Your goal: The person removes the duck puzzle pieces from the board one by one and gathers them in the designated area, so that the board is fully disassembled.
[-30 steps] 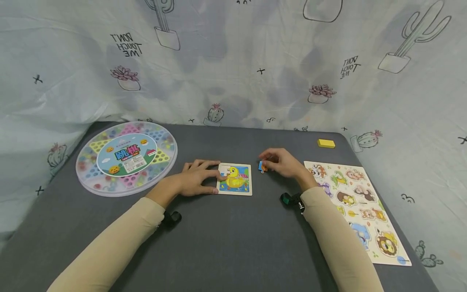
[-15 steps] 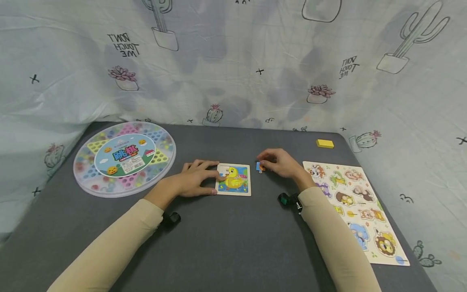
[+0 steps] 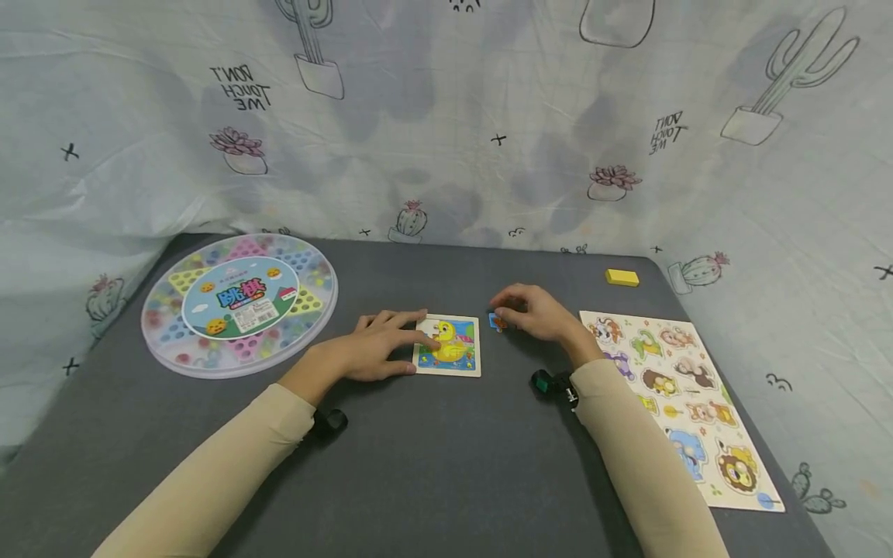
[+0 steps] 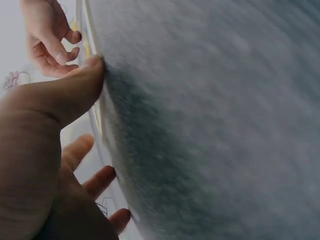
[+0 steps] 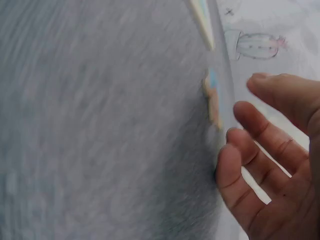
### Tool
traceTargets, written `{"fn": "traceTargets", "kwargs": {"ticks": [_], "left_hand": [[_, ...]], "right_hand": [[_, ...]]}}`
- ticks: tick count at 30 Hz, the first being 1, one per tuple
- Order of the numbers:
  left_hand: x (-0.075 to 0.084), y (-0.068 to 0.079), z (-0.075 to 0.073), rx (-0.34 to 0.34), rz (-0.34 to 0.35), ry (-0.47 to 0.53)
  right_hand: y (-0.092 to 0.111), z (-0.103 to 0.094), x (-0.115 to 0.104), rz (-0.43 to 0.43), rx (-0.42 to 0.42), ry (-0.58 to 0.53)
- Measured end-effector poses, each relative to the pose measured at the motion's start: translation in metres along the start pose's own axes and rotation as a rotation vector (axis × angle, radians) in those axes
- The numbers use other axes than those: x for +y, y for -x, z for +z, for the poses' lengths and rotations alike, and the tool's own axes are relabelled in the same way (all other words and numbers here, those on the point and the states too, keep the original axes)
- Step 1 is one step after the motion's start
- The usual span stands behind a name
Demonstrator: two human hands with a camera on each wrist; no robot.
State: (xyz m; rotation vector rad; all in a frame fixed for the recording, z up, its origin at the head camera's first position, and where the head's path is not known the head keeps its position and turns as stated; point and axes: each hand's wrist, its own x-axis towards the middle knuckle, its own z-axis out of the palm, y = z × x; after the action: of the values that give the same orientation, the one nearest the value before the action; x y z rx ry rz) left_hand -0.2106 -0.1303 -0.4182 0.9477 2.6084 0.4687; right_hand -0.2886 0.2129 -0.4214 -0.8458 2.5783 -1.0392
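A round game box (image 3: 240, 306) lies at the far left corner of the grey surface (image 3: 432, 457). To its right, a person's left hand (image 3: 380, 349), fingers spread and clenching nothing, touches a duck puzzle (image 3: 455, 351) along its left edge, one finger across the picture. Off the puzzle's right edge lies a small blue-and-orange piece (image 3: 496, 320); just beside it the right hand (image 3: 536, 312) is released, fingers loosely bent. A yellow block (image 3: 622, 277) sits near the far right corner, an animal board (image 3: 687, 384) along the right edge.

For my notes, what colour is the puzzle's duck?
The duck is mainly yellow, clearest in the head view.
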Motion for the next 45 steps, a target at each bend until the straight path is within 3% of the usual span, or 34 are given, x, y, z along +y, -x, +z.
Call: {"fn": "traceTargets", "kwargs": {"ticks": [12,23,31,41,45], "left_hand": [[0.001,-0.007,-0.005,-0.105,-0.030,0.068],[0.001,-0.010,-0.002,-0.064,-0.060,0.011],[0.004,-0.010,-0.004,-0.089,-0.063,-0.003],[-0.005,-0.013,0.003,-0.099,-0.066,0.044],[-0.001,-0.012,0.000,-0.096,-0.052,0.040]], "right_hand": [[-0.005,0.007,-0.013,-0.068,-0.024,-0.012],[-0.017,0.020,-0.028,-0.133,-0.015,-0.016],[-0.025,0.030,-0.039,-0.199,-0.045,-0.071],[-0.031,0.039,-0.042,-0.220,-0.082,0.009],[-0.033,0.041,-0.045,-0.202,-0.106,0.024]]}}
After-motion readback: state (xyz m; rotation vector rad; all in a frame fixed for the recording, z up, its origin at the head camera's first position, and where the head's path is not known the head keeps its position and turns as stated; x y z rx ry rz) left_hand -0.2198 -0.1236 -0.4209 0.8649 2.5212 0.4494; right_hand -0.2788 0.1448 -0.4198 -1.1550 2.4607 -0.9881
